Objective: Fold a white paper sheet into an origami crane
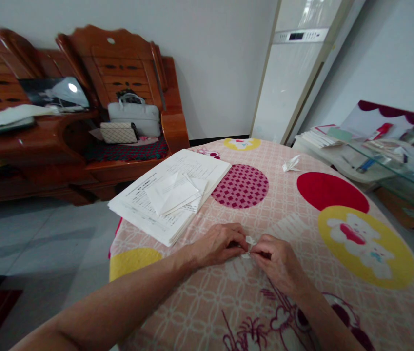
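Observation:
My left hand (225, 243) and my right hand (278, 258) meet over the middle of the patterned tablecloth (192, 302). Between their fingertips is a small piece of folded white paper (249, 241), pinched from both sides. Most of it is hidden by the fingers, so its shape cannot be made out. Left of my hands lies a stack of printed sheets (144, 200), with several loose folded papers (173, 191) on top. Farther off, toward the table's back right, a small folded paper figure (291, 163) rests on the cloth.
Wooden chairs (119, 63) stand along the wall at the left, one bearing a pale handbag (135, 117). A tall white air conditioner (294, 83) is behind the table. At the right, a glass-topped side table (404, 178) holds papers, a blue-handled item and other clutter.

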`<state>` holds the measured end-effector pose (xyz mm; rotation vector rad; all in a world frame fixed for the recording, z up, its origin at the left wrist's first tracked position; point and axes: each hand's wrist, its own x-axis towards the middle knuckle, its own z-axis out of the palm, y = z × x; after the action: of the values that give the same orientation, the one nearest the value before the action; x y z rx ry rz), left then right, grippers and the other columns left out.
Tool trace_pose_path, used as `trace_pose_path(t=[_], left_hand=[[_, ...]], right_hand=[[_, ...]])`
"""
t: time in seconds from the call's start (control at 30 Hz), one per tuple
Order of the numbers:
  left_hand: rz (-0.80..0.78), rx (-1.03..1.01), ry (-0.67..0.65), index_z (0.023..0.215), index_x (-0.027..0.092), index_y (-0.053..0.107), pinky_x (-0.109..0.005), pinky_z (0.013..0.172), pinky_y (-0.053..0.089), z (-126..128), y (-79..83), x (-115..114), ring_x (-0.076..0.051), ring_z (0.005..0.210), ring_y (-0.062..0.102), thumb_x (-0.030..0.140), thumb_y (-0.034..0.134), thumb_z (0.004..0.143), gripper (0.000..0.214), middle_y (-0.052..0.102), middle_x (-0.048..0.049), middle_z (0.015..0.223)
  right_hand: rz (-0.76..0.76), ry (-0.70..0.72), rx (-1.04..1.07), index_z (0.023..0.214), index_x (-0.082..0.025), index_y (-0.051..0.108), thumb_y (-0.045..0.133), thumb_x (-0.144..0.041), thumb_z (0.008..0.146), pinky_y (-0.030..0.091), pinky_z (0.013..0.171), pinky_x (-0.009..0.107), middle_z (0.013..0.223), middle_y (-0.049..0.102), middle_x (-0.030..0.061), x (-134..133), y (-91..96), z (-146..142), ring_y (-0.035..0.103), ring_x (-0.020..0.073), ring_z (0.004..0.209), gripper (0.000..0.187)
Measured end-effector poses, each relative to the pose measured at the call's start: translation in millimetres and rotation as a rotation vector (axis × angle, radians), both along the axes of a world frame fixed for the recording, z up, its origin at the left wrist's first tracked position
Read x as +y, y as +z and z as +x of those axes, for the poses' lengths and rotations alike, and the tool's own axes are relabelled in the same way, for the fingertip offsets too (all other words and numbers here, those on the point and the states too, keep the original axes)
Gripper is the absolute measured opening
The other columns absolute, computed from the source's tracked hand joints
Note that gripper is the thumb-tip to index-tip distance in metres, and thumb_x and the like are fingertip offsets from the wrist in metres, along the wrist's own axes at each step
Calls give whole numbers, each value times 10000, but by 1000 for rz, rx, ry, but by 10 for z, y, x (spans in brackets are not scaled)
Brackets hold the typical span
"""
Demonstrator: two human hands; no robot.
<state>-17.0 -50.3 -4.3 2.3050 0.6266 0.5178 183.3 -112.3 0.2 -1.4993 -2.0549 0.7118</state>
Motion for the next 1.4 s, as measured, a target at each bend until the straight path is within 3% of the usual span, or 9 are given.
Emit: trace_pose_path(t=[0.37,0.73,1.07,1.4], left_hand=[[147,92,20,877,160,672,-227,753,433,55,-23,-77,-150,854,591,205,579,880,103,627,-43,912],[3,9,102,778,135,665,-194,675,426,7,-7,-35,-113,773,572,156,629,815,56,599,-42,911],[-12,32,218,727,129,658,-191,658,423,49,-15,-79,-105,777,564,151,650,777,56,593,-35,927],[-50,85,340,652,129,650,-205,625,414,137,-30,-86,-108,724,556,134,646,708,57,600,-28,859]], right_hand=[[36,21,-90,694,-181,717,612,-73,786,425,627,245,718,592,36,-36,8,-30,578,157,691,177],[43,-8,-128,684,-158,680,541,-55,802,403,619,242,714,582,41,-47,-1,-40,560,150,673,209],[44,-109,-213,651,-150,644,542,-72,777,382,639,254,695,606,48,-42,-6,-112,571,161,677,180],[-94,-232,-277,630,-147,666,568,-115,750,349,595,255,674,649,56,11,59,-181,571,157,630,158]])
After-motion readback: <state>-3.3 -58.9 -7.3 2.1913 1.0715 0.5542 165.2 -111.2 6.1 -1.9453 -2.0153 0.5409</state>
